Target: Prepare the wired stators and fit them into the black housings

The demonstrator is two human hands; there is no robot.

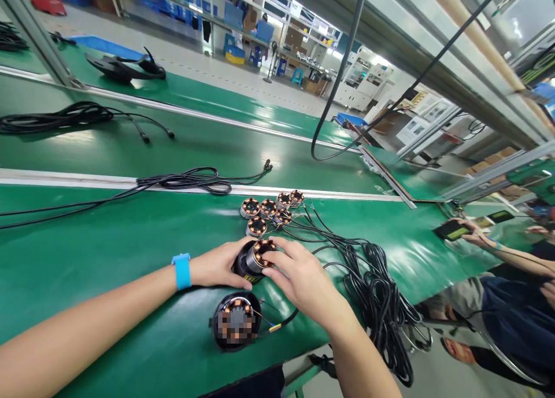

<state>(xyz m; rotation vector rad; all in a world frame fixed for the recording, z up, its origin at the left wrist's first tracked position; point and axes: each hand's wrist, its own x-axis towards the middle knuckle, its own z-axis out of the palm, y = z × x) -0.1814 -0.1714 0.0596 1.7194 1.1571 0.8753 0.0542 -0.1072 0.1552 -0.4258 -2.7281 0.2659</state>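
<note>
Loose black cables (182, 181) are left across the green bench (108, 253) at far left, clear of the work area. Left hand (219, 265), blue wristband (182, 271) on the wrist, is wrapped around the black housing (241, 264) from the left side, apparently to brace it against the bench. A second round black unit (236, 321) with short coloured leads is parked just below, near the bench edge, within easy reach. The copper-wound stator (260, 253) is seated in the housing mouth, tilted up; right hand (303, 279) is closed over its right rim, fingertips pinching it. Five more spare stators (269, 210) are grouped just behind, their leads run right into a black cable bundle (381, 305) hung over the bench edge, keeping the surface free. At far right, a co-worker's hand (474, 233) holds a phone (453, 230).
</note>
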